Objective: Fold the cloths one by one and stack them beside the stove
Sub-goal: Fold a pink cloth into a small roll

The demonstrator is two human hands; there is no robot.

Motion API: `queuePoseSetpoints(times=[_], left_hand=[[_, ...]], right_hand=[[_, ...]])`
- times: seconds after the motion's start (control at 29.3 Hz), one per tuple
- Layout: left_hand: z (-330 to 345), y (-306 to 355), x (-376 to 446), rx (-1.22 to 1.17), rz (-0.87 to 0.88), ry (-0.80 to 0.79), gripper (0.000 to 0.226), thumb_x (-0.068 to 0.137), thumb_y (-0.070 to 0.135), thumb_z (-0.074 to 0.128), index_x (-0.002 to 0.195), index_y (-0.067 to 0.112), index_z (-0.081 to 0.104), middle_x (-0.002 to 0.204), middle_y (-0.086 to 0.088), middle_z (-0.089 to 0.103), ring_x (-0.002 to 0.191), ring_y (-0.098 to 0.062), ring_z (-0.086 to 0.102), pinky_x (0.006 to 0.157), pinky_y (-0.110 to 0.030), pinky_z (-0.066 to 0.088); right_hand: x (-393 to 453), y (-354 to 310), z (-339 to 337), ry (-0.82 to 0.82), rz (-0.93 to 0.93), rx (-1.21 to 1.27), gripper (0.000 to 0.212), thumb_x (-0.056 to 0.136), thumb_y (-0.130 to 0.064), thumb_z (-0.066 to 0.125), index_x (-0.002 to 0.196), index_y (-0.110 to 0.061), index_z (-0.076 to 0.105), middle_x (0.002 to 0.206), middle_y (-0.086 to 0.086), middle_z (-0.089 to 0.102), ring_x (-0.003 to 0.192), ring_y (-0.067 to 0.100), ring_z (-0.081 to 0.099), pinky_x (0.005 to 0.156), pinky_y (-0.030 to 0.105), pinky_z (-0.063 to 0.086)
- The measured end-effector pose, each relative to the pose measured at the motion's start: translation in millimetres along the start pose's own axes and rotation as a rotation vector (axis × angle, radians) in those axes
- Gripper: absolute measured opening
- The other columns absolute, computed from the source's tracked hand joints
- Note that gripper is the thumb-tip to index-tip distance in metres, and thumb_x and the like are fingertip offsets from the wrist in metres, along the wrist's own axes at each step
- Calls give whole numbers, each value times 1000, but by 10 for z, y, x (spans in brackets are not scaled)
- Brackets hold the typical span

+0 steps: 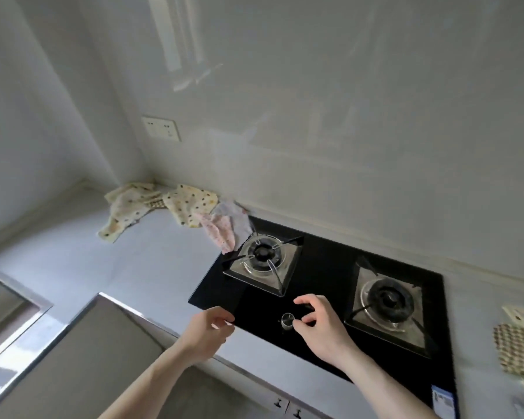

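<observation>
Head view looks down on a pale bench (139,261) with a black two-burner stove (324,297) set into it, and by the look of things the folding has barely begun or not begun at all. On the bench in the far corner, left of the stove, lies a loose heap of cloths: a cream patterned cloth (127,210) sprawled flat and crumpled, a yellow dotted cloth (191,204) beside it, and a pink cloth (220,234) with a paler one under it, whose edge hangs over the back-left corner of the stove near the left burner (263,255). None of these looks folded. At the right edge of the picture, on the bench beyond the right burner (387,300), sits a second small pile of checked and cream cloths (518,343); it is blurred and cut off, so I cannot tell whether it is a folded stack or another heap. Judging from this, most of the cloths are left to do.

Both forearms reach in from below. The left hand (208,331) hovers over the near-left edge of the stove, fingers loosely curled and holding nothing. The right hand (321,325) is over the front of the stove, thumb and fingers curved just beside the small metal knob (287,319); whether it touches the knob is not clear, and it grips no cloth.
</observation>
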State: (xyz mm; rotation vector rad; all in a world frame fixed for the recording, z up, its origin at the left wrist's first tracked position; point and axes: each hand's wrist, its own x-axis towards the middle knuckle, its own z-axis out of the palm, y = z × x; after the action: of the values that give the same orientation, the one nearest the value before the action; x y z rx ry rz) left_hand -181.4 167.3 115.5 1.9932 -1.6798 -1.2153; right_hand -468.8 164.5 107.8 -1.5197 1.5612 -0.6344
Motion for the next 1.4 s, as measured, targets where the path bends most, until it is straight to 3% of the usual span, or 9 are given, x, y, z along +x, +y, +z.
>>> queuePoseSetpoints(times=[0.14,0.38,0.62,0.75,0.82,1.03,1.23,1.33,1.4], left_hand=[[-187,-237,-74,-17,-38,28,11,93,30,66,103,35,68,96,6,72,79,-14,73,68,-27,58],[-609,-631,-53,-62,-91,106,16,92,31,65,108,34,68,105,11,70,79,-11,71,64,-17,53],[-1328,-1039,549,-52,-71,67,18,95,31,64,113,32,66,109,15,69,85,-7,71,68,-16,49],[-1891,-1283,981,6,-43,21,18,97,33,62,114,34,65,110,19,68,88,-4,70,71,-16,49],[-2165,-1413,1164,28,-35,7,18,97,33,61,115,34,65,110,21,67,90,-3,68,69,-15,48],[-2785,-1771,1586,41,-32,-17,19,99,32,59,117,33,65,111,22,65,91,-4,67,66,-15,50],[-2926,-2020,1836,57,-31,-75,16,97,31,60,111,34,66,109,20,66,83,-6,66,67,-14,48],[-2909,-2070,1867,53,-2,-117,18,96,32,59,113,33,66,110,19,66,80,-6,65,63,-14,47],[-2928,-2057,1878,50,22,-135,19,97,31,58,114,32,65,111,19,66,82,-7,65,64,-14,47]], right_hand=[[181,-152,230,-87,-11,-25,34,93,-31,67,120,-46,53,121,-23,46,100,1,62,85,23,55],[503,-530,708,-222,-44,-107,39,93,-33,66,128,-42,51,128,-23,43,108,1,58,94,30,56],[1268,-1020,1248,-176,-6,-167,44,95,-29,65,136,-35,49,133,-18,41,114,4,53,91,24,50],[1949,-1198,1699,-112,38,-238,52,92,-26,65,142,-28,50,140,-7,47,123,12,51,107,30,43],[2302,-1249,1892,-80,66,-340,54,89,-26,64,142,-25,52,143,-1,50,132,19,47,113,35,39],[3060,-1242,2288,-107,204,-673,52,85,-32,52,138,-28,55,144,2,52,131,31,50,104,39,45],[3290,-1075,2550,-203,322,-809,53,87,-35,47,140,-37,55,161,-5,36,146,27,36,118,46,23],[3355,-1038,2582,-158,368,-867,48,88,-28,48,135,-25,56,149,-1,50,140,25,42,119,52,24],[3338,-1131,2546,-39,279,-883,34,90,-27,50,121,-29,63,130,-5,61,129,22,51,116,54,25]])
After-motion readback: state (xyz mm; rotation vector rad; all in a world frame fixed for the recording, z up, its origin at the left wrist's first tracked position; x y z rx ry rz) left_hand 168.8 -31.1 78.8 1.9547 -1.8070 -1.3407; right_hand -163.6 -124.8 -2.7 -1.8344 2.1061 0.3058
